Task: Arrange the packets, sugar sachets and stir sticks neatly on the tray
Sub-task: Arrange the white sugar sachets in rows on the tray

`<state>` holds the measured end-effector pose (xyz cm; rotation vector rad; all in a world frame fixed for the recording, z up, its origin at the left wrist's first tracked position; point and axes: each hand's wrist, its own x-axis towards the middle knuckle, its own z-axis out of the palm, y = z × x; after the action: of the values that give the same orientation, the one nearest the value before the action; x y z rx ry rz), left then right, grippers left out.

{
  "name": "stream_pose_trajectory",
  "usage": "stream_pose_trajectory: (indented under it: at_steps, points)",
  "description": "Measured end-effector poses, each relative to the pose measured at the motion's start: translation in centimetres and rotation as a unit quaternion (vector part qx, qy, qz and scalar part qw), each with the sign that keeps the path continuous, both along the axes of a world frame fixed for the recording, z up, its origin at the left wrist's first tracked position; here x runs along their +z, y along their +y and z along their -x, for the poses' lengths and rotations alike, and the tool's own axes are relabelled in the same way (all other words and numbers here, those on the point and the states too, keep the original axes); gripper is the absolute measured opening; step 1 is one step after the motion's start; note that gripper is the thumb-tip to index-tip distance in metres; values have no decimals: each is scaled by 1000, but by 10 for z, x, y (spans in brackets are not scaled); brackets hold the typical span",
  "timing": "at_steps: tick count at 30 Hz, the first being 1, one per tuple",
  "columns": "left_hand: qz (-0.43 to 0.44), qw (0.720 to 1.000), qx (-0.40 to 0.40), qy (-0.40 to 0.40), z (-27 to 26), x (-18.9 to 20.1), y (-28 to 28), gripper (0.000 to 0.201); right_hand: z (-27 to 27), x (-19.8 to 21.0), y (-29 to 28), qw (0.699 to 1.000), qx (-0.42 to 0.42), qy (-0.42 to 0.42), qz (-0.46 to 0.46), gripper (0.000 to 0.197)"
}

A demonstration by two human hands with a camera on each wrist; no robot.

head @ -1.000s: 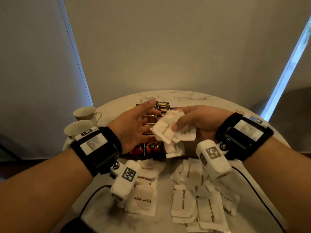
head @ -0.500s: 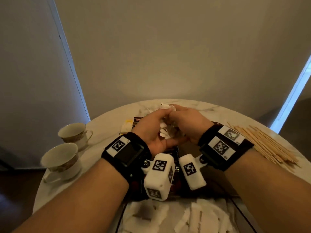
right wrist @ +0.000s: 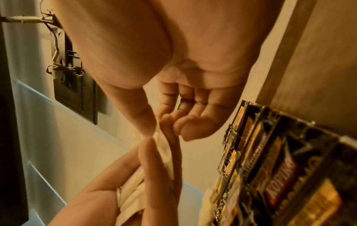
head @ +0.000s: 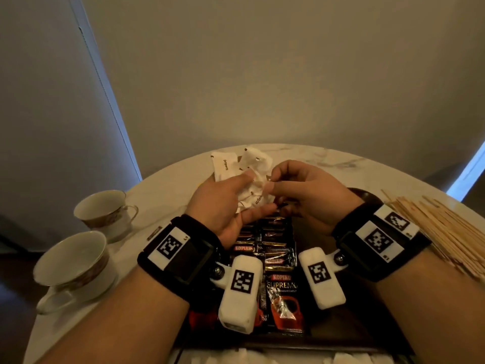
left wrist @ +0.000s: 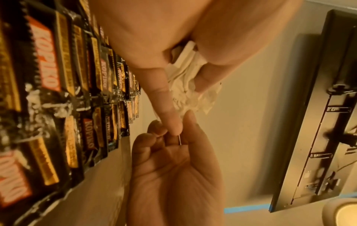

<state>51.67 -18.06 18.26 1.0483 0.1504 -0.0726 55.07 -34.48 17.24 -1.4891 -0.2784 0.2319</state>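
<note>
Both hands meet over the far end of the dark tray [head: 341, 334]. My left hand [head: 250, 197] grips a crumpled bunch of white brown-sugar sachets [head: 252, 177] between thumb and fingers. My right hand [head: 273, 183] pinches the bunch's edge with thumb and forefinger, the other fingers curled. The left wrist view shows the sachets [left wrist: 190, 85] in my left hand's grip. Black and red Kopiko coffee packets [head: 278, 258] lie in overlapping rows on the tray below the hands. Wooden stir sticks [head: 441, 232] lie in a loose pile on the table, right of the tray.
Two empty teacups [head: 105, 208] [head: 73, 261] stand at the left on the round marble table [head: 162, 195]. More loose sachets [head: 236, 359] show at the near edge, below the tray. A plain wall rises behind the table.
Both hands have carried the sachets forward, from above the near pile to the tray's far end. The left hand, open a second ago, now grips the bunch too.
</note>
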Motion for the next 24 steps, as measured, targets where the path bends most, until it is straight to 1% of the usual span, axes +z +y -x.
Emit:
stream_pose_trajectory:
  at_steps: [3,6,10,11,13,16,20,24]
  points:
    - [0,1000,6,-5,0,-1,4,23,1,2,0,999,-14,-25,19,11]
    - [10,1000,-4,-14,0,0,6,26,-1,3,-1,999,-30,-19,14,10]
    - [41,999,-10,-19,1,1,6,25,1,6,-2,997,-36,-34,56,11]
    - [46,999,-16,-20,1,1,6,26,3,9,-1,998,-42,-35,43,10]
    - [46,999,-16,-18,-1,2,8,27,3,14,-2,998,-57,-20,-15,12]
    - [44,999,17,-1,-5,1,12,25,3,16,-3,995,-58,10,-87,11]
    - [34,998,43,8,-5,3,17,18,0,13,-1,993,-71,13,-89,8]
    - [-23,999,44,-6,-4,2,16,24,0,7,4,994,-86,-11,-69,4]
